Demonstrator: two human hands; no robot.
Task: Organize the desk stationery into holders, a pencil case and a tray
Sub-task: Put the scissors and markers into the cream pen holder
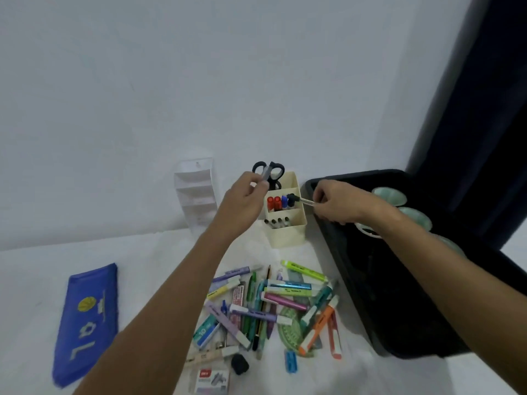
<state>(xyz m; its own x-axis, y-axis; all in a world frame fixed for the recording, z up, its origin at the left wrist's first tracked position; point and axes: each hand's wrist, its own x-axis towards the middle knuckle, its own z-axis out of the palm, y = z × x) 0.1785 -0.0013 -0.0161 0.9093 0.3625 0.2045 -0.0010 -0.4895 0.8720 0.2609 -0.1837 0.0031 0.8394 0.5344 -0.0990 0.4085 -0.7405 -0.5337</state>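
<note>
**Inspector:** Status of the cream holder [286,220], centre of the frame?

**Assistant:** Partly filled. Black-handled scissors [269,173] stand in its rear compartment, red and blue markers [279,202] in the middle one, and several dark-capped pens [278,222] in the front one.

**Inspector:** The hands?

**Assistant:** Both are above that holder. The left hand [245,195] pinches a pale, clear-bodied pen [266,173] between thumb and fingertips, held up in front of the scissors. The right hand [332,202] has its fingers curled round a black-capped pen [301,200] whose tip points into the middle compartment. I judge both pens are about to be slotted in.

**Inspector:** Outstanding work?

**Assistant:** Most of it. A heap of highlighters and pens [279,303] lies loose in the lower centre, with a green protractor [291,327], a staple box [211,379] and a dark eraser [239,364] among or beside it. The white tiered holder [196,192], upper left of centre, looks unfilled. The blue pencil case [88,320], lower left, lies flat and apparently closed. The black tray [370,280] on the right holds pale green dishes; what else it holds is too dark to tell.

**Inspector:** Assessment?

**Assistant:** Early stage, by my reckoning.
</note>
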